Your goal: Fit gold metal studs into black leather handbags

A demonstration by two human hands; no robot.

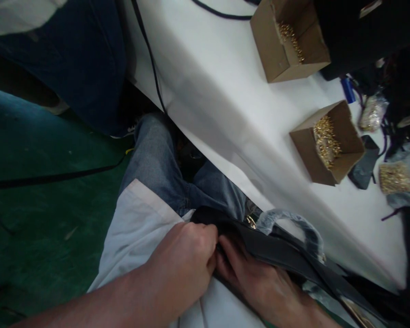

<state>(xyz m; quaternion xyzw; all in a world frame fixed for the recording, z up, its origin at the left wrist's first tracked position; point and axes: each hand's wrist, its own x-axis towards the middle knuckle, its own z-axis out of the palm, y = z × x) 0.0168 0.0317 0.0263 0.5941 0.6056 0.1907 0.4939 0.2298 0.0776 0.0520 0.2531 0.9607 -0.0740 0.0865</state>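
A black handbag lies across my lap, tilted, its handle wrapped in clear plastic. A gold chain link shows at its upper edge. My left hand is closed in a fist with the knuckles up, pinching the bag's near corner. Pressed close beside it, my right hand grips the bag's edge from below, thumb and fingers bent. Whatever small part may sit between the fingertips is hidden.
On the white-covered table stand a cardboard box and a second cardboard box, both holding small gold metal pieces. Bagged gold pieces lie at the right. A person's jeans-clad leg is at upper left. A black strap crosses above the green floor.
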